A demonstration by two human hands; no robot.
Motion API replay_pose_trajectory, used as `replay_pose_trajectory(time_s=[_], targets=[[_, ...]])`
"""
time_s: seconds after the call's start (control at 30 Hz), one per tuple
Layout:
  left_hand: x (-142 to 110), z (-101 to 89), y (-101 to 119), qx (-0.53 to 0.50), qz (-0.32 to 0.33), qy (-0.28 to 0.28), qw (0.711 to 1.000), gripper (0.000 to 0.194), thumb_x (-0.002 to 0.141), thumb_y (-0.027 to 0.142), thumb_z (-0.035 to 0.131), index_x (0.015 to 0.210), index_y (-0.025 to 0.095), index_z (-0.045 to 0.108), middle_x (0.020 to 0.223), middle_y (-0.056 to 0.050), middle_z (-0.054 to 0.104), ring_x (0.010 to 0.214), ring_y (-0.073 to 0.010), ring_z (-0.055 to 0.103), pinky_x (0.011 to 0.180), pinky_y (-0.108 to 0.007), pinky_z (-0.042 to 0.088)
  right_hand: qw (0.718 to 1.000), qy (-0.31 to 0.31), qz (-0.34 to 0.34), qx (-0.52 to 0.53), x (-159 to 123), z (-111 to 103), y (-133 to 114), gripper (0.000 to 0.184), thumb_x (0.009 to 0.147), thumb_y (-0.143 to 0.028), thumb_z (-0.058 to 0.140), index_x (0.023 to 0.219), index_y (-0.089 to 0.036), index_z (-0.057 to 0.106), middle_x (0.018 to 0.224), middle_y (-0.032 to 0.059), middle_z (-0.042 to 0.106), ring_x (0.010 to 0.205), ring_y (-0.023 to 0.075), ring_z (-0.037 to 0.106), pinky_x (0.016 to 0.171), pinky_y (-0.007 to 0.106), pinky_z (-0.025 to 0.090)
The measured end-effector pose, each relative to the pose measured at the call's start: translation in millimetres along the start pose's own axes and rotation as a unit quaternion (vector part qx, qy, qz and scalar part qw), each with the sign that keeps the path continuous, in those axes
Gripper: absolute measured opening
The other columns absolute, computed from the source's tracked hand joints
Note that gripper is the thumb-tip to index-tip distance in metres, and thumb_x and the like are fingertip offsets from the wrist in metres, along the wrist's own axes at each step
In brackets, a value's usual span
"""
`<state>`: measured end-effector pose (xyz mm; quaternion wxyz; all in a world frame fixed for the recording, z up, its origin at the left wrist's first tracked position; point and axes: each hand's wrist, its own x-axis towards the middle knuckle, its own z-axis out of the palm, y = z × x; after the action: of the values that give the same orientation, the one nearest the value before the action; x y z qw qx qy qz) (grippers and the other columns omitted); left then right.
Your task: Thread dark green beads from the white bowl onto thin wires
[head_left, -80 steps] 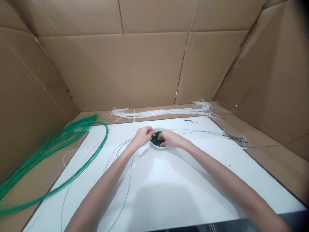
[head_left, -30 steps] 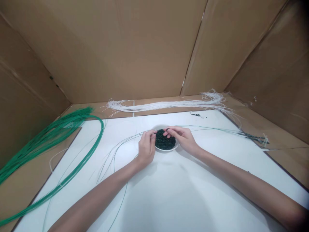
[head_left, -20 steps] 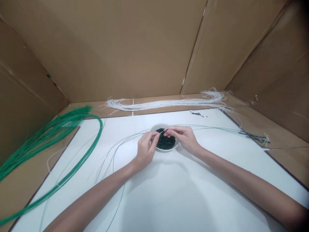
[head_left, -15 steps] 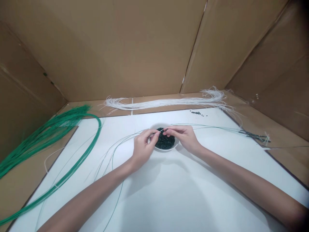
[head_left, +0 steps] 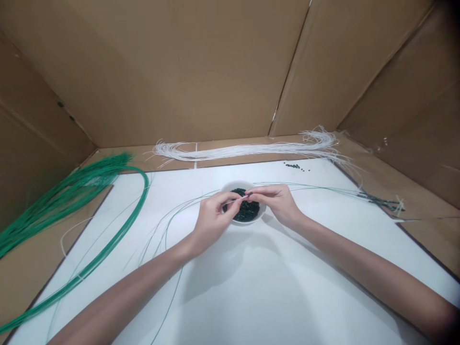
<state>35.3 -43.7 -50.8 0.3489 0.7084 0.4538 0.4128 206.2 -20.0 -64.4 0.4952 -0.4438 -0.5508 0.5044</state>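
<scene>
A white bowl (head_left: 261, 215) of small dark beads (head_left: 247, 212) stands under my hands. Over its left rim, my left hand (head_left: 214, 213) is closed in a pinch on a thin white strand (head_left: 245, 197), whose end sticks out to the right. My right hand (head_left: 282, 203) meets it from the other side, thumb and forefinger pinching a tiny dark bead (head_left: 250, 194) at the strand's tip. Whether the strand passes through the bead is too small to tell.
Green strands (head_left: 118, 239) curve along the left side. A white strand bundle (head_left: 230, 152) lies at the back, near a few loose beads (head_left: 294, 166). Thin green wires run right to a dark beaded bundle (head_left: 384, 202). Cardboard walls (head_left: 179, 72) enclose the table.
My left fingers have come slightly closer to the right ones, and the strand's tip now reaches the right fingertips. The view has shifted a little.
</scene>
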Motion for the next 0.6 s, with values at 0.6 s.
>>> replay_pose_trajectory(time_s=[0.6], targets=[[-0.5,0.1,-1.3,-0.015,-0.016,-0.016,1.0,0.025,0.081,0.034,0.048,0.079,0.015,0.063,0.066,-0.002,0.057,0.054,-0.008,0.04,0.048,-0.019,0.031,1.0,-0.001,-0.005,-0.017,-0.3,-1.9,1.7,0.013,0.058,-0.029,0.072,0.067,-0.021,0.073,0.076,0.0033,0.072,0.076,0.0198,0.066,0.076,0.032,0.051]])
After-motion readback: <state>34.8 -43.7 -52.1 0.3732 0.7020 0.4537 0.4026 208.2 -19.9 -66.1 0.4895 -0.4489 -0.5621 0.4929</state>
